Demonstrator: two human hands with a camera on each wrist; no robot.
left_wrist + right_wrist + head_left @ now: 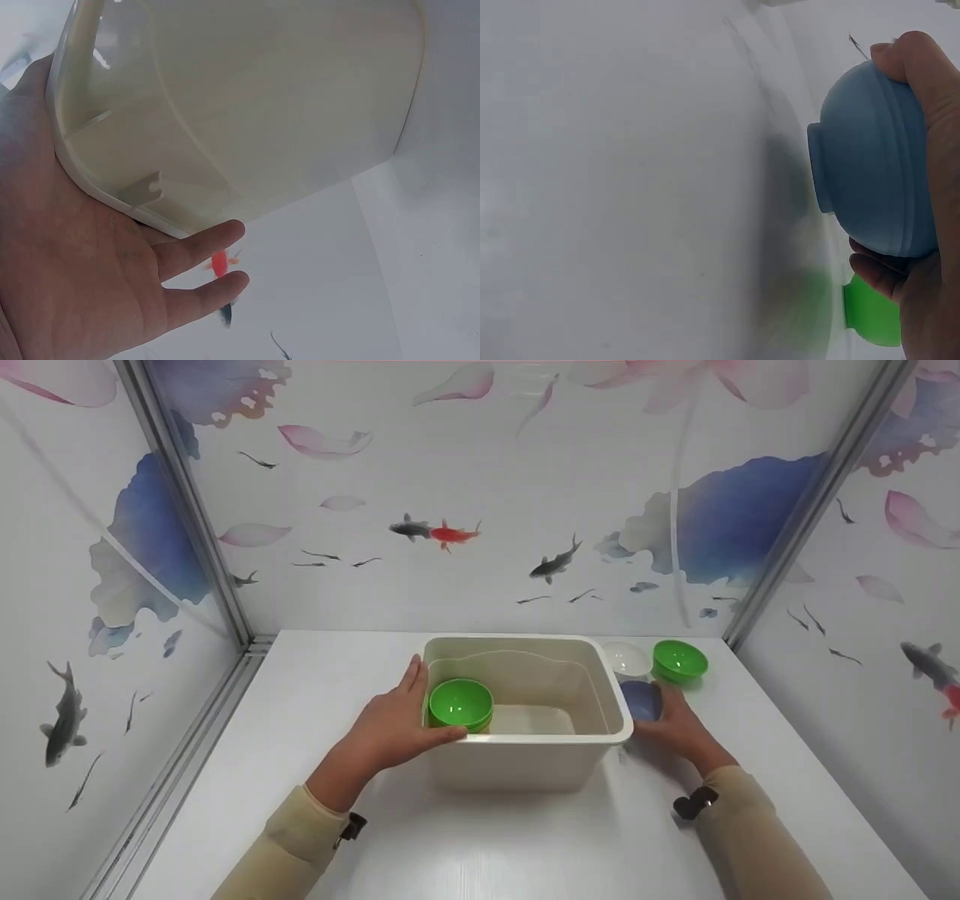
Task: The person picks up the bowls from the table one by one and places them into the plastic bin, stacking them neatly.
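Our right grip (676, 729) clasps the blue bowl (640, 700) just right of the box (517, 767); our straight-fingered left grip (390, 729) touches the box's left.

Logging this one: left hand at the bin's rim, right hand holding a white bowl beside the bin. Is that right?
Not quite: the bowl in the right hand is blue, not white, as the right wrist view shows. The rest stands: the left hand is at the rim of the bin, with the bowl beside it.
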